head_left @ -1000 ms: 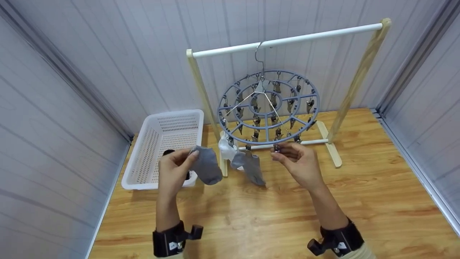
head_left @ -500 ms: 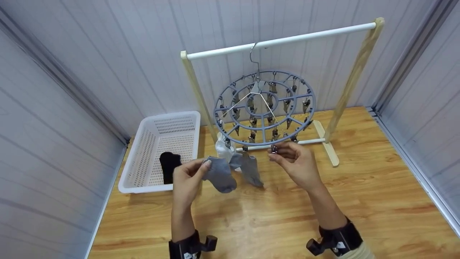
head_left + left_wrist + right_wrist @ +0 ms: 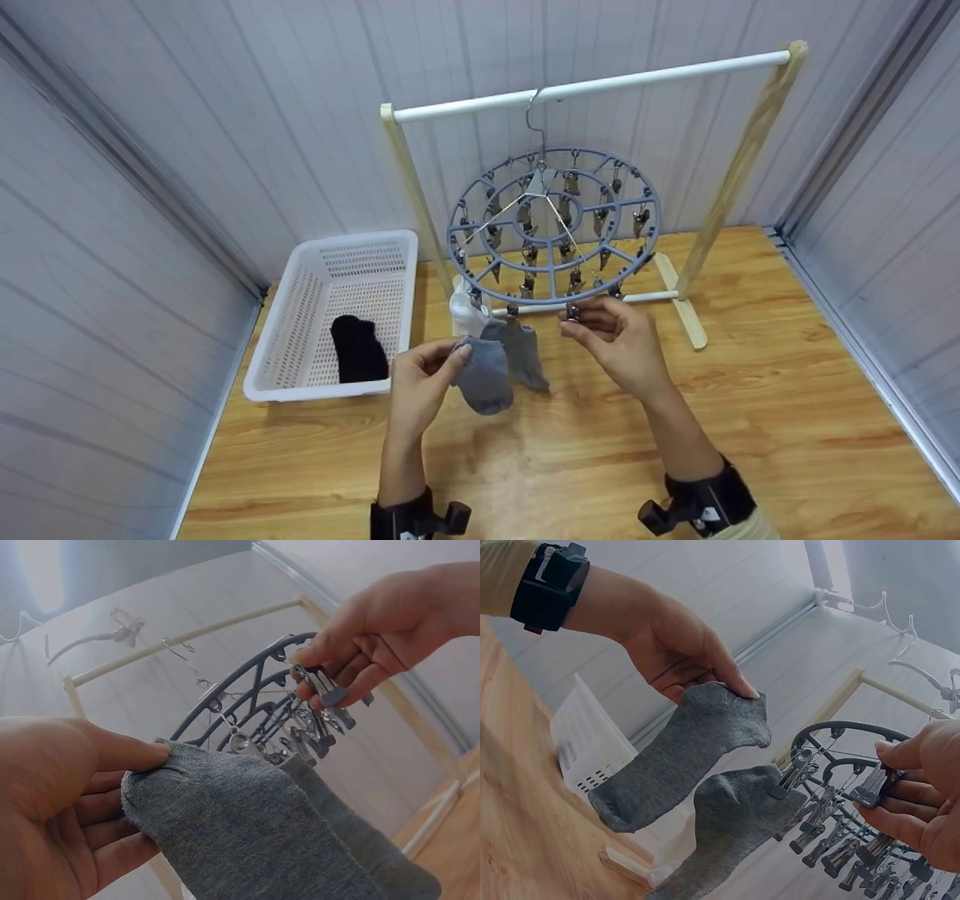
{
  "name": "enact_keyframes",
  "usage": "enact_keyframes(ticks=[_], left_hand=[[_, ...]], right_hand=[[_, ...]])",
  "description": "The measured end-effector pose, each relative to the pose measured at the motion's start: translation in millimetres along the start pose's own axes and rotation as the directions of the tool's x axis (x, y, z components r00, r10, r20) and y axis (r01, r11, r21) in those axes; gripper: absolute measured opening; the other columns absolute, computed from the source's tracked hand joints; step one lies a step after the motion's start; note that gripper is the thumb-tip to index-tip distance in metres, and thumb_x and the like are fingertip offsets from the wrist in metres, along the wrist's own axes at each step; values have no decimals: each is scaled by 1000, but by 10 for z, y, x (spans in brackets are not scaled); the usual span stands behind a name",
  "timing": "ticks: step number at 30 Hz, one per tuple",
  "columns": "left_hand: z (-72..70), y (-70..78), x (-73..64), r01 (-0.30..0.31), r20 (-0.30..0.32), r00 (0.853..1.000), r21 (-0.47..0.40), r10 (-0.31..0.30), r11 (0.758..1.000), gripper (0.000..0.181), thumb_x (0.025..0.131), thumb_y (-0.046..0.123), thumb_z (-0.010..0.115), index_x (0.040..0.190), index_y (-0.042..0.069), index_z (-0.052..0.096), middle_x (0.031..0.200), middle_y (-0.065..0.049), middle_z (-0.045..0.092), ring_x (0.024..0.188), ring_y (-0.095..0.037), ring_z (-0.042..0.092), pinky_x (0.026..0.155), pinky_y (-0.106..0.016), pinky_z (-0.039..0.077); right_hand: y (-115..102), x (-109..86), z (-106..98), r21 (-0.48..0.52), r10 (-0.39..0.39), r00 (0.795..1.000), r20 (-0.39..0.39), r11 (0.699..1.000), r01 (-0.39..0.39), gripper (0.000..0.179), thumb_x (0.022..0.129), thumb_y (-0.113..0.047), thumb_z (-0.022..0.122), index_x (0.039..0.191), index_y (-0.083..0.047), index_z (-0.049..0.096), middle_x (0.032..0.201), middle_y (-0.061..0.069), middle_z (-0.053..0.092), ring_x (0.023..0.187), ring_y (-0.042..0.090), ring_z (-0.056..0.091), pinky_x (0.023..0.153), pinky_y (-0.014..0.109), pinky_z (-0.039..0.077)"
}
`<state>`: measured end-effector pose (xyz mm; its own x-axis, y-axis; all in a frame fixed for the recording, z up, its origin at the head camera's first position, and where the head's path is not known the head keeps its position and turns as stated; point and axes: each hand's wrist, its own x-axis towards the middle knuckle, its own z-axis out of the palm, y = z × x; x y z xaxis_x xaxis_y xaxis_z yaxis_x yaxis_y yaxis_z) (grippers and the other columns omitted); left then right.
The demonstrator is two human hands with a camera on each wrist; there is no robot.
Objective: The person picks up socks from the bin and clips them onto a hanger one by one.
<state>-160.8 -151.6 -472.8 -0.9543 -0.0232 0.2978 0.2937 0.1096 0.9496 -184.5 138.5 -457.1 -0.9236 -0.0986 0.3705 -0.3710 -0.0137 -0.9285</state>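
Observation:
My left hand (image 3: 424,382) pinches a grey sock (image 3: 486,379) by its cuff, thumb on top, and the sock hangs down from it. My right hand (image 3: 619,341) pinches a metal clip (image 3: 572,312) at the near rim of the round blue-grey clip hanger (image 3: 553,292). In the right wrist view this clip (image 3: 874,786) sits between thumb and fingers. A second grey sock (image 3: 735,817) hangs from a neighbouring clip (image 3: 796,771), just behind the held sock. Farther left on the hanger hangs a white sock (image 3: 466,311), partly covered.
A white perforated basket (image 3: 259,375) stands at the left with a black sock (image 3: 358,351) in it. The hanger hooks onto the white rail (image 3: 660,77) of a wooden stand (image 3: 742,169). Several bare clips dangle from its rings. Panel walls enclose the wooden floor (image 3: 585,465).
My left hand has moved right, away from the basket, bringing the grey sock closer to the hanging one. The black sock is now uncovered. My right hand stays at the clip.

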Motion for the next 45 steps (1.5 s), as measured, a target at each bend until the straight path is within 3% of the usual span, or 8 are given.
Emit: enact_keyframes(ticks=[9,16,22,31,45], left_hand=[[54,-26,1,-7,0,1000,-1,7,1000,10,96,5,78,103,-2,81,87,-13,77,71,-13,69,61,-21,54],[123,-28,-15,0,16,1000,8,0,1000,11,96,8,79,103,-1,81,87,-12,78,72,-15,70,61,-22,56],[265,-36,-18,-21,68,998,21,19,1000,11,98,11,78,102,2,82,86,-9,77,71,-14,68,62,-23,56],[424,-72,-47,-35,86,996,2,35,999,10,97,11,78,102,3,82,88,-7,77,72,-12,68,64,-22,56],[476,-108,-32,-48,114,992,6,47,999,13,97,11,79,105,1,81,94,-9,79,80,-17,73,72,-26,60]], right_hand=[[-13,-3,7,37,19,1000,8,999,-19,26,95,10,72,120,12,68,112,31,73,100,33,76,84,40,63],[-2,-16,16,-14,3,999,33,1000,-2,25,94,6,76,119,10,72,106,20,77,92,27,77,83,39,64],[5,-33,37,-19,5,999,46,1000,-4,24,94,3,78,117,8,74,105,20,77,93,25,78,83,38,63],[1,-52,99,-60,12,999,52,998,-9,27,93,-5,81,118,4,75,105,16,79,95,22,78,85,36,63],[16,-77,150,-36,28,992,119,999,-24,30,96,-8,79,123,5,73,111,20,77,99,22,77,86,39,63]])
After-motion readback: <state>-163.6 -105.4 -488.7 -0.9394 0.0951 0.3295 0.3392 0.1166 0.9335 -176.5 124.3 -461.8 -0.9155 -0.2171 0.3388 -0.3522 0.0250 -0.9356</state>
